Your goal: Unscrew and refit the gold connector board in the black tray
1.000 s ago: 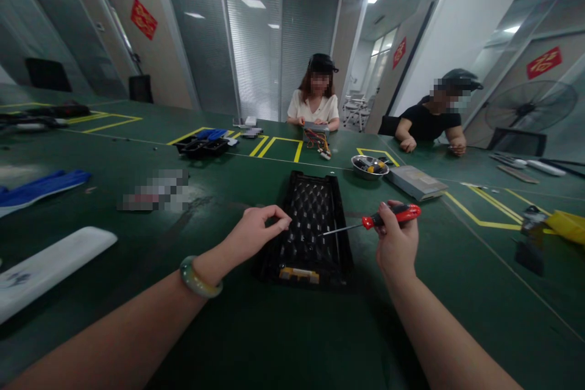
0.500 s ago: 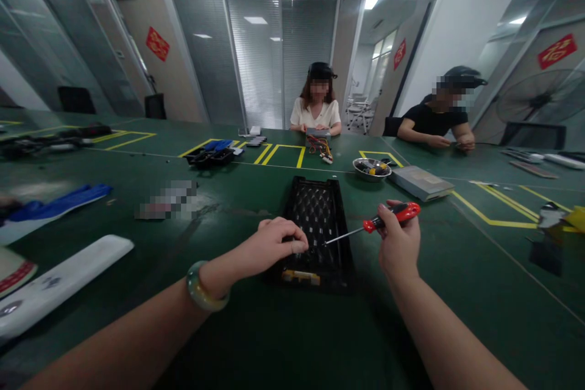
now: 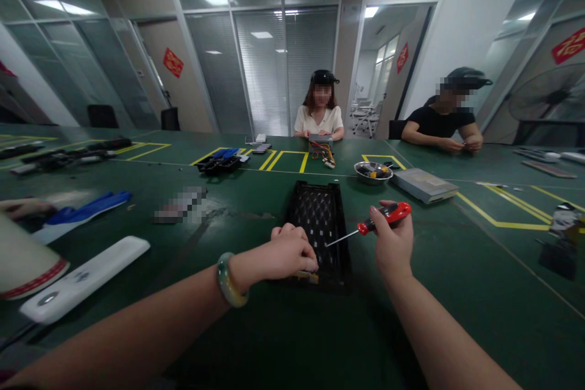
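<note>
Screwdriver [image 3: 388, 216], one, red-and-black handle, shaft angled left and slightly down, tip over the black plastic crate [image 3: 320, 213]. Right hand [image 3: 393, 250]: fingers [image 3: 380, 212] wrapped round the handle. Left hand [image 3: 290, 254] curled at the crate's near end, grip unclear; one jade bangle [image 3: 231, 280] on wrist. Crate on green tabletop [image 3: 479, 280].

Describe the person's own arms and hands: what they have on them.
The left forearm and right forearm are bare, with no sleeves, and the left hand and right hand wear no gloves. A smooth, thick bangle, mottled pale green and cream, sits on the left forearm at the wrist; the right forearm shows no band or watch.
</note>
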`<state>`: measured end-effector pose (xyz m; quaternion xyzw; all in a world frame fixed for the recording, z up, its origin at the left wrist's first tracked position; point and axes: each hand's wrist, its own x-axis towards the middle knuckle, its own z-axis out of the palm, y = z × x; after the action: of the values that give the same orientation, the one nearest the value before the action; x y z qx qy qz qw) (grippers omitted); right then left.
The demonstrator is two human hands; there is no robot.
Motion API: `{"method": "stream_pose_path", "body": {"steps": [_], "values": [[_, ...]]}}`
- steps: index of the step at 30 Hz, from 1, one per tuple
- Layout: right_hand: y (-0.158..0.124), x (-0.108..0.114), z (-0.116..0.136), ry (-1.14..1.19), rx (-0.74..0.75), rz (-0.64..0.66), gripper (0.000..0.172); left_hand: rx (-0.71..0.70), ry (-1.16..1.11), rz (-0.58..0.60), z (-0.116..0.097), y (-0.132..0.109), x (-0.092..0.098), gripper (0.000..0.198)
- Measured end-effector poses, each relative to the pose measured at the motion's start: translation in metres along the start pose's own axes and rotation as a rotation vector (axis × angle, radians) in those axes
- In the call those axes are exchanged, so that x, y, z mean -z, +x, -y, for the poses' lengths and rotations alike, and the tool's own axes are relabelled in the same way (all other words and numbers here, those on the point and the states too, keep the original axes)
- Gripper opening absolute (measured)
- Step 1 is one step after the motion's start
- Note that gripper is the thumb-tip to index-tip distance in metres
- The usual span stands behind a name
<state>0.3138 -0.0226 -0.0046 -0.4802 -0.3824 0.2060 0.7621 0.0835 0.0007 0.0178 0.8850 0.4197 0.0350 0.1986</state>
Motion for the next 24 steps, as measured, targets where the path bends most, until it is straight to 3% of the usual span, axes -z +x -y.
{"method": "stream_pose_path", "body": {"steps": [9,15,24], "values": [[0.002,0.0,-0.005,0.022,0.002,-0.002,0.038,0.017,-0.015,-0.008,-0.002,0.002,-0.004,0.014],[0.002,-0.001,-0.004,0.02,-0.007,-0.005,0.04,-0.009,-0.011,-0.081,-0.002,0.001,-0.008,0.013],[-0.002,-0.002,0.011,0.072,0.045,-0.03,0.036,-0.246,-0.005,-0.144,0.007,-0.018,-0.001,0.024]]}}
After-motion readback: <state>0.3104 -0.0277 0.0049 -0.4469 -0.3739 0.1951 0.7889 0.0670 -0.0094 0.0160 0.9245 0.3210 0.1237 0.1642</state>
